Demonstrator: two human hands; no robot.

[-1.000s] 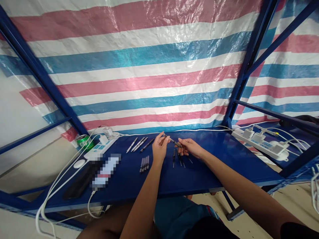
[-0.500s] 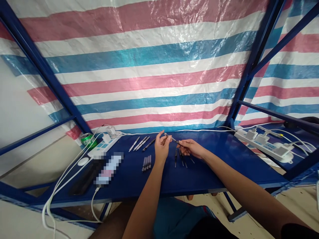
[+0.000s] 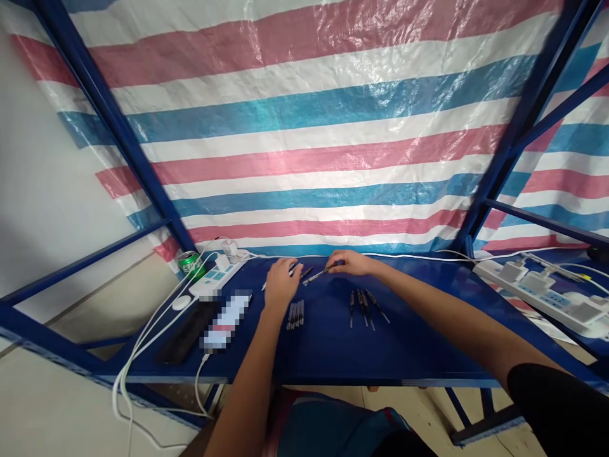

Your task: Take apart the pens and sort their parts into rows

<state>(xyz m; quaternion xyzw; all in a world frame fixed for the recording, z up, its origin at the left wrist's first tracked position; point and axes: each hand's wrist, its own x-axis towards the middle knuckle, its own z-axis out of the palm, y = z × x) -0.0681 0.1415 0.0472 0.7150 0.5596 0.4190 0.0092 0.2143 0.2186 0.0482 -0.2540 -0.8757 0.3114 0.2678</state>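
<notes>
My left hand [image 3: 281, 284] is over the white pens at the back of the desk, its thumb and fingers closed around a white pen [image 3: 292, 269]. The other white pens are mostly hidden beneath it. A dark pen [image 3: 307, 273] lies just right of those fingers. My right hand [image 3: 349, 262] pinches a slim pen [image 3: 316, 276], whose pale end points left and down, low over the desk. Nearer me lie several short clear pen barrels [image 3: 295, 315] with dark ends, side by side. To their right, several dark pen parts with thin tips [image 3: 365, 309] form a loose row.
On the blue desk [image 3: 328, 355] at left are a phone [image 3: 227, 320] with a charging cable, a dark flat object [image 3: 188, 336], a white power strip [image 3: 216, 276] and a green can [image 3: 190, 263]. Another power strip [image 3: 542, 295] sits at right. Striped sheeting [image 3: 304, 165] hangs behind.
My hands have parted. The left moved left onto the white pens; the right moved back and lowered its pen near the desk. The view has shifted, so the scene sits farther right.
</notes>
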